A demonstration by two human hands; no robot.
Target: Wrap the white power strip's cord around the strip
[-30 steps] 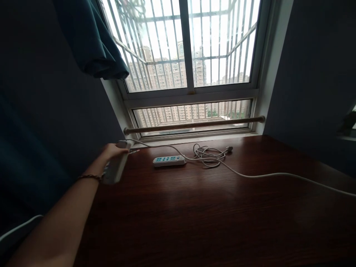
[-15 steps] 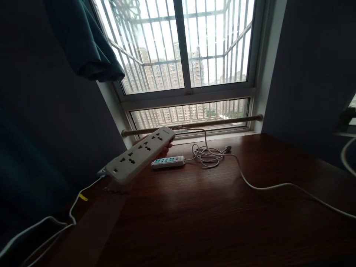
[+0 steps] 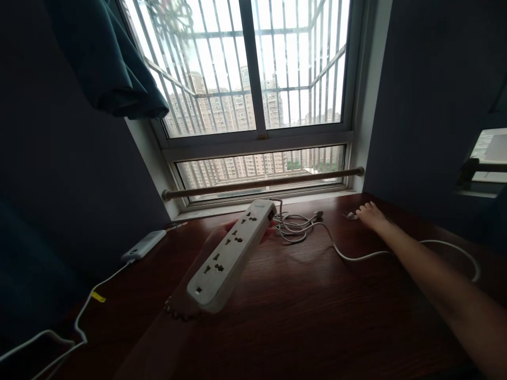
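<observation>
The white power strip is up off the desk, held from underneath by the left hand, sockets facing up, tilted so the switch end points toward the window and the near end hangs closer to the camera. You can only see a bit of the left fingers peeking out along the far side of the strip, wrapped around its underside, so it's clearly a grip on the strip. A beaded bracelet shows on that wrist just below the strip's near end. The strip's cord runs off its far end, passes a messy coil of cable near the back edge of the desk, then loops along the desk toward the right edge. The right hand is stretched way out to the back right part of the desk, palm down, fingers resting flat on the wood right beside a plug; I can't tell if it's actually touching the plug or gripping anything. Over at the back left corner there's a second smaller power strip lying flat, with its thin white cable trailing off the left edge, a yellow tag on it. Behind everything is a wooden rod across the barred window, and a dark teal curtain bunched up top left.
</observation>
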